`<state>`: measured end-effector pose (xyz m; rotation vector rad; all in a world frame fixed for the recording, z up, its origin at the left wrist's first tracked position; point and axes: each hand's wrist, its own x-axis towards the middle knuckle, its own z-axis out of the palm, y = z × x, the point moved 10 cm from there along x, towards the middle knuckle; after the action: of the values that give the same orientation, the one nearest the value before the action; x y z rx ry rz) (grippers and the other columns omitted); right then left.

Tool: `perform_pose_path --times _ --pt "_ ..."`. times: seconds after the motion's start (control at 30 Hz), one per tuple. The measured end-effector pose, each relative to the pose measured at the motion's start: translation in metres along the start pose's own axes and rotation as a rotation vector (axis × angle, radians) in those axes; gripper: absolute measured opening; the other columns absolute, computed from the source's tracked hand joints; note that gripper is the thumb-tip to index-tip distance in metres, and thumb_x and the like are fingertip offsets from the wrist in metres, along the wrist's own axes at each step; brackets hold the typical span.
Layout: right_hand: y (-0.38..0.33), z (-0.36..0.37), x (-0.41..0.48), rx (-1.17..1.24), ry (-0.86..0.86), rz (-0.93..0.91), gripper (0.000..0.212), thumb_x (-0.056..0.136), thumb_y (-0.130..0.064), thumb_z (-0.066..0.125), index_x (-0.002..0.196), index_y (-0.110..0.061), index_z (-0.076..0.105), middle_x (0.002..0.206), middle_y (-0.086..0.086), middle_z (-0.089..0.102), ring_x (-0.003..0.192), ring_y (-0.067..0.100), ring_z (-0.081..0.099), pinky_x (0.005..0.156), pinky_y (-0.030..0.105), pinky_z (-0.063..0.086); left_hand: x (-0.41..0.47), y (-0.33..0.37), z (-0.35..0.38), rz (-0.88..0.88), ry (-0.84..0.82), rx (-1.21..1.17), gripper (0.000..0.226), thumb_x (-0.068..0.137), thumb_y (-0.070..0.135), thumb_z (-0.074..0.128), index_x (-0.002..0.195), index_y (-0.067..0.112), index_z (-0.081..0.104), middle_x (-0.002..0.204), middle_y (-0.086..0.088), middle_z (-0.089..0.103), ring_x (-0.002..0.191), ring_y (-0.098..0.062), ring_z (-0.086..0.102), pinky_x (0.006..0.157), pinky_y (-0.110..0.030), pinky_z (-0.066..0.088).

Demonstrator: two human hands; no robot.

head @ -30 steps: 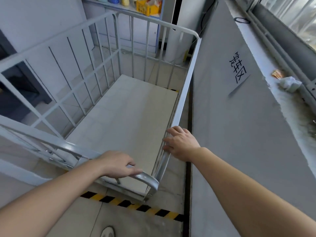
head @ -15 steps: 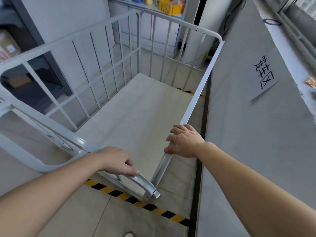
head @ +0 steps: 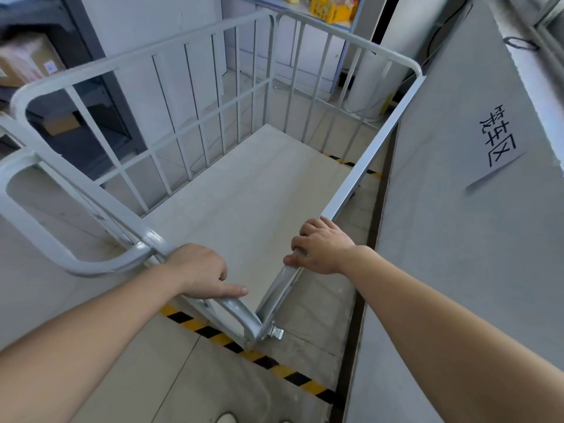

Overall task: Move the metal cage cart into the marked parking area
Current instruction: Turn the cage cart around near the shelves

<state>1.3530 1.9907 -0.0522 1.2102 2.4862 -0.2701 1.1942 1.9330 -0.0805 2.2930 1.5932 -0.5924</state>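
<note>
Across the middle of the frame, the grey barred metal cage cart sits mostly inside the yellow-and-black striped floor tape, left hand curled over its near rail and right hand clasping the side rail, apparently to steer it parallel to the grey wall.
</note>
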Motion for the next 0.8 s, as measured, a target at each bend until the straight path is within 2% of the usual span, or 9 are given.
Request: perform_pose_path --times 0.8 --pt "-0.016 0.005 0.007 0.032 0.016 -0.003 0.054 0.089 -0.068 0.034 0.117 -0.028 0.06 0.124 0.001 0.051 0.128 0.022 0.029 0.111 0.032 0.016 -0.011 -0.007 0.005 0.059 0.059 0.042 0.067 0.08 0.079 0.022 0.051 0.02 0.033 0.048 0.005 0.032 0.047 -0.018 0.034 0.049 -0.029 0.027"
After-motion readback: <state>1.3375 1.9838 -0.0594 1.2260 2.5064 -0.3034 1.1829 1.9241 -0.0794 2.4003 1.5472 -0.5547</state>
